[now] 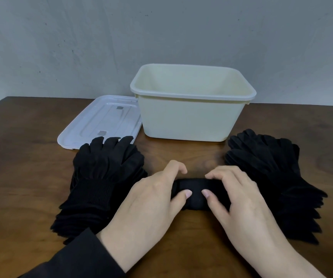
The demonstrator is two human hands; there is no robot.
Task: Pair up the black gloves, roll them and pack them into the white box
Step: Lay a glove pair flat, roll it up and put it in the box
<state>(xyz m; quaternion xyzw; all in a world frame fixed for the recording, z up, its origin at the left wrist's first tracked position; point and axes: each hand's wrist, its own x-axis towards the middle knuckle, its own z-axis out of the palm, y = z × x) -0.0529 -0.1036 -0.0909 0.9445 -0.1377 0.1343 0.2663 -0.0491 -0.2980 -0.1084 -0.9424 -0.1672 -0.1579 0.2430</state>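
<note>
Black gloves lie in two stacks on the brown table: the left stack has its fingers pointing far, and the right stack fans out toward the near edge. Between them sits a rolled pair, near the middle of the table. The left hand and the right hand both grip this roll, thumbs on its near side and fingers curled over the top; the roll looks only partly wound, though the hands hide its ends. The white box stands open at the far middle. A clear lid lies flat just left of it.
</note>
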